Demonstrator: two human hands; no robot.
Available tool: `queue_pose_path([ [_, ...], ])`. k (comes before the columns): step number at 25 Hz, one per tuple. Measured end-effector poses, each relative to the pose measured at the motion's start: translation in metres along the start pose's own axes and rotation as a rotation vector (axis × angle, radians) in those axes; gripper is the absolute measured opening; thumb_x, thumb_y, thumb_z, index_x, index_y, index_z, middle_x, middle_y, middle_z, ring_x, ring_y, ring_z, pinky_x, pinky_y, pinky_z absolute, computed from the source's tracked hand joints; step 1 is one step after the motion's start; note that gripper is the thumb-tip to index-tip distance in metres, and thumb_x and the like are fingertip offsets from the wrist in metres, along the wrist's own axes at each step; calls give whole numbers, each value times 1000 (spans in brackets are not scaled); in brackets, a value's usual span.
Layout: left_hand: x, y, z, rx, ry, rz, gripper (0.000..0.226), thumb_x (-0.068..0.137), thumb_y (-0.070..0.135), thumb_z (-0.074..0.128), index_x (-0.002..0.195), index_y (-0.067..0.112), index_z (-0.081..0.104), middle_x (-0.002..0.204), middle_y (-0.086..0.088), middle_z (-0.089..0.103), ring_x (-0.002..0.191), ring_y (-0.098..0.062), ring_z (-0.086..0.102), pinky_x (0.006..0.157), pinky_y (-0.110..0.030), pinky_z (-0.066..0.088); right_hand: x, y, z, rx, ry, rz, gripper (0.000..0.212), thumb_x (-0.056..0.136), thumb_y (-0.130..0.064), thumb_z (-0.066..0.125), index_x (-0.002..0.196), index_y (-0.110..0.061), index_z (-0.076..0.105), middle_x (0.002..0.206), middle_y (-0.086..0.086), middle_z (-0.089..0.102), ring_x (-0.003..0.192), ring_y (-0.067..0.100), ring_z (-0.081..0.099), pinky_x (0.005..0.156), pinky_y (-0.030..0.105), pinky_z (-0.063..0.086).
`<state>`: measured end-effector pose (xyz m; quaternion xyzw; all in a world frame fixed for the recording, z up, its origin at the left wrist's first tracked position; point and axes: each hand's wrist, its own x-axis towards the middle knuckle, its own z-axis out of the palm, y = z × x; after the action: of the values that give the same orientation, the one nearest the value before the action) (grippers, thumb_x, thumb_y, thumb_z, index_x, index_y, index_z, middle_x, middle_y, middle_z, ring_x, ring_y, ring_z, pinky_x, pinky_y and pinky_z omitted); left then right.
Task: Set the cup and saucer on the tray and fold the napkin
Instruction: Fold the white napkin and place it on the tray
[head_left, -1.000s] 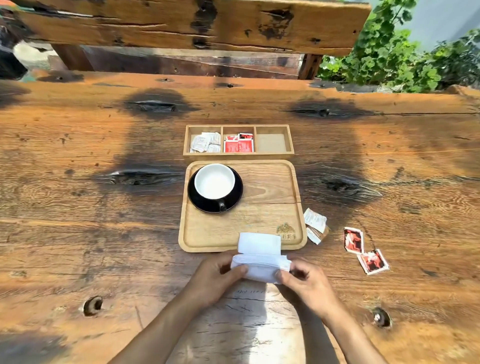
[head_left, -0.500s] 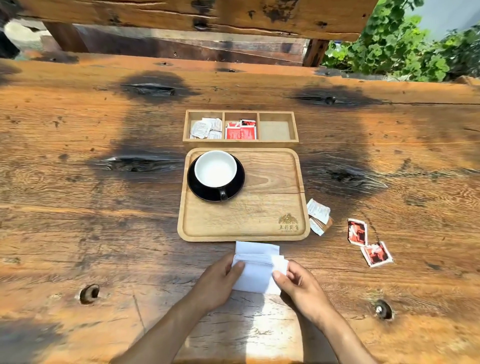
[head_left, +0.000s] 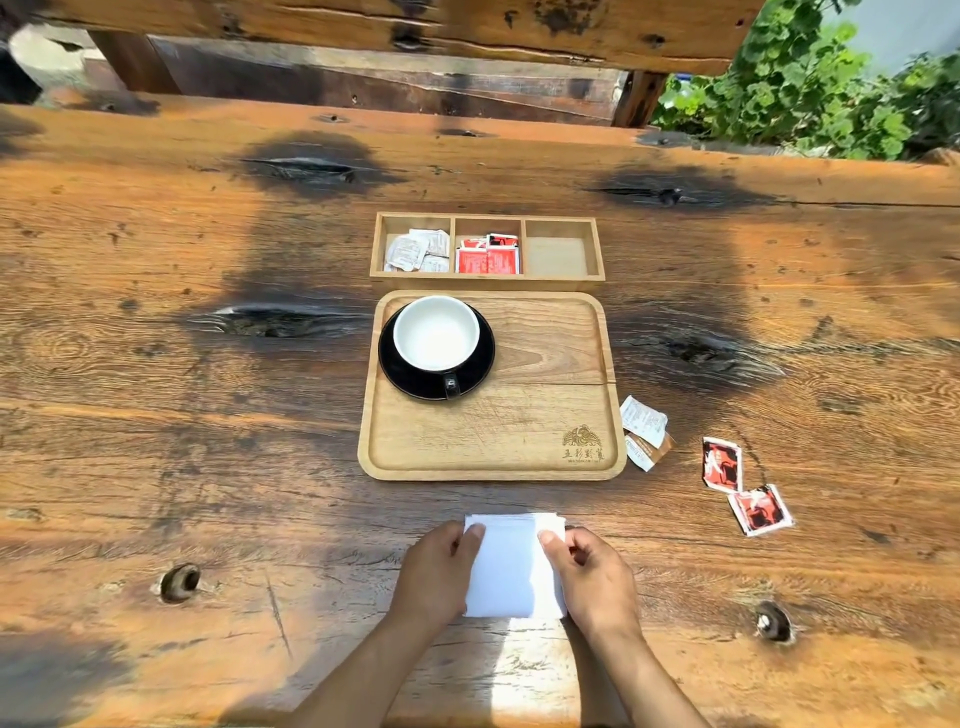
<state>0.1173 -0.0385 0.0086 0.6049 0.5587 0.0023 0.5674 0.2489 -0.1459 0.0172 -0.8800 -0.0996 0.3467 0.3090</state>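
A white cup with a black handle stands on a black saucer in the far left part of the wooden tray. In front of the tray, a white folded napkin lies flat on the wooden table. My left hand holds its left edge, thumb on top. On the napkin's right edge, my right hand pinches with thumb and curled fingers.
Behind the tray is a three-compartment wooden box with white packets, red packets and one bare compartment. Loose white and brown packets lie at the tray's right edge; two red packets farther right. A bench and plants are beyond the table.
The napkin came down from a raised, half-folded state to lie flat as a neat rectangle. Both hands shifted to its side edges.
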Motion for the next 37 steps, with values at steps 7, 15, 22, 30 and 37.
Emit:
queue_pose_path([
  [7,-8,6,-1,336,245,-112,23,92,50,45,86,29,53,85,10,65,81,-19,61,62,-30,41,4,-20,6,-208,29,124,35,84,-57,56,81,-22,56,78,1,68,83,27,62,67,31,44],
  [15,-16,30,6,-478,-87,-290,21,90,32,63,98,13,68,97,-9,75,95,-30,70,85,-47,57,6,-24,-2,-71,-20,238,36,79,-55,64,83,-20,56,80,-2,67,83,23,61,78,34,49],
  [22,-21,31,-6,-658,-265,-195,22,97,29,54,110,17,66,104,-11,76,97,-33,72,79,-61,56,-8,-37,-18,457,-167,191,32,78,-40,73,98,-22,56,86,-4,68,68,3,66,50,9,46],
  [30,-14,33,-30,-649,-310,-138,31,93,37,58,111,13,67,108,-13,75,102,-32,70,84,-47,57,-8,-40,-24,856,-485,306,54,67,-30,74,111,0,67,102,22,73,82,30,70,76,42,58],
  [37,-17,41,-28,-642,-208,-97,27,96,30,54,98,11,72,104,-18,75,97,-35,70,92,-55,50,-10,-38,-29,914,-545,287,50,70,-18,72,112,6,63,91,20,75,68,25,74,58,34,61],
])
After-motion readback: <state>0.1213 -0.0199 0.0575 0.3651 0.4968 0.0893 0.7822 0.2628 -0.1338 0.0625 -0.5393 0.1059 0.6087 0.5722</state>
